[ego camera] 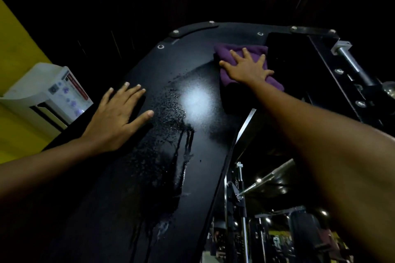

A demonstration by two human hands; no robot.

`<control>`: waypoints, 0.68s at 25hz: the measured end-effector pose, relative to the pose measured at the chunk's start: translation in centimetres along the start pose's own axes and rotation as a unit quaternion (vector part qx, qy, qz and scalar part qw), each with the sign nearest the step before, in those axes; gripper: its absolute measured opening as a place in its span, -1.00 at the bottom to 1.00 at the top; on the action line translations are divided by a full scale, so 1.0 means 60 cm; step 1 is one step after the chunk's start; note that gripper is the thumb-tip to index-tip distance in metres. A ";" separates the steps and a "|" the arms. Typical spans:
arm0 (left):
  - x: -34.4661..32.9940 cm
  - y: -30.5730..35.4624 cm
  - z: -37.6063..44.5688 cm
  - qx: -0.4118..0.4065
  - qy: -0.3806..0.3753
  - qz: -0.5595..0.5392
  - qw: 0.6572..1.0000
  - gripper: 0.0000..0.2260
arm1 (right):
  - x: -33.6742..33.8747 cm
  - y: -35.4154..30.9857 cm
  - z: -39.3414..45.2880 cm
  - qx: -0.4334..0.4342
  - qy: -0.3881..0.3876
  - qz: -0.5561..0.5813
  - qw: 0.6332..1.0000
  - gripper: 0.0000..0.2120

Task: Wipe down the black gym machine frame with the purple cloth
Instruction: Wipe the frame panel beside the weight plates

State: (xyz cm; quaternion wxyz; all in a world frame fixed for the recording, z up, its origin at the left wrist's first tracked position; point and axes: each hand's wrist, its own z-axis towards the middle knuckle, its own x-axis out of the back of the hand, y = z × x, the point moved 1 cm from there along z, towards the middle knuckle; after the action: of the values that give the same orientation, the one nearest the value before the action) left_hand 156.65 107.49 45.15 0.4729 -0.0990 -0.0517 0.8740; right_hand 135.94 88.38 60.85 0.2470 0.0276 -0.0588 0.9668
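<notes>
My right hand (pixel 249 66) presses flat on the purple cloth (pixel 226 53), fingers spread wide, at the far right of the black frame panel (pixel 132 188), just beside its far edge; my left hand (pixel 116 117) rests open on the panel's left side, fingers straight; between them lie spray droplets (pixel 171 109), with wet streaks running nearer; a white dispenser (pixel 53 92) hangs on the yellow wall (pixel 15 49) at left.

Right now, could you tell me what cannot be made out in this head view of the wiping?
- Purple cloth: the middle is covered by the right hand.
- Black frame: its bottom is cut off by the picture's lower edge; glare washes out one patch.
- White wall unit: label print too small to read.
- Left hand: hides the panel edge beneath.
</notes>
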 end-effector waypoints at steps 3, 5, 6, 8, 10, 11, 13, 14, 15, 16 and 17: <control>-0.003 -0.002 0.002 0.016 0.005 -0.022 1.000 -0.20 | -0.003 -0.007 0.000 0.006 0.034 -0.034 0.999 -0.42; -0.003 -0.003 0.004 0.030 0.008 -0.034 0.999 -0.19 | -0.006 -0.026 0.002 0.026 0.055 -0.066 0.996 -0.44; -0.003 -0.002 0.005 0.035 0.006 -0.037 0.999 -0.18 | -0.008 -0.039 0.004 0.043 0.057 -0.071 0.995 -0.45; -0.001 0.000 0.005 0.041 -0.001 -0.040 0.998 -0.16 | -0.015 -0.076 0.002 0.092 0.039 -0.067 0.993 -0.47; 0.001 0.002 0.004 0.048 -0.010 -0.041 0.998 -0.14 | -0.027 -0.123 -0.014 0.155 0.012 -0.063 0.986 -0.46; 0.003 0.002 0.004 0.052 -0.016 -0.038 0.998 -0.14 | -0.036 -0.147 -0.025 0.188 -0.002 -0.065 0.980 -0.46; 0.004 0.004 0.004 0.059 -0.025 -0.031 0.997 -0.12 | -0.048 -0.173 -0.044 0.256 -0.024 -0.075 0.963 -0.45; 0.003 0.006 0.004 0.059 -0.024 -0.029 0.998 -0.12 | -0.047 -0.172 -0.047 0.289 -0.029 -0.077 0.954 -0.46; 0.002 0.005 0.004 0.060 -0.020 -0.029 0.998 -0.12 | -0.041 -0.164 -0.042 0.315 -0.035 -0.074 0.946 -0.47; 0.002 0.003 0.003 0.062 -0.017 -0.029 0.998 -0.11 | -0.032 -0.149 -0.033 0.326 -0.040 -0.067 0.942 -0.48; 0.002 0.000 0.003 0.060 -0.017 -0.029 0.998 -0.11 | -0.024 -0.124 -0.018 0.312 -0.040 -0.060 0.947 -0.49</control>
State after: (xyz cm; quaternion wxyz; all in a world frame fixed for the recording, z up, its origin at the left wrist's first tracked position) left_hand 156.52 107.59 45.31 0.5021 -0.0541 -0.0097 0.8630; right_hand 140.74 94.33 60.43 0.2808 0.1451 0.2381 0.9184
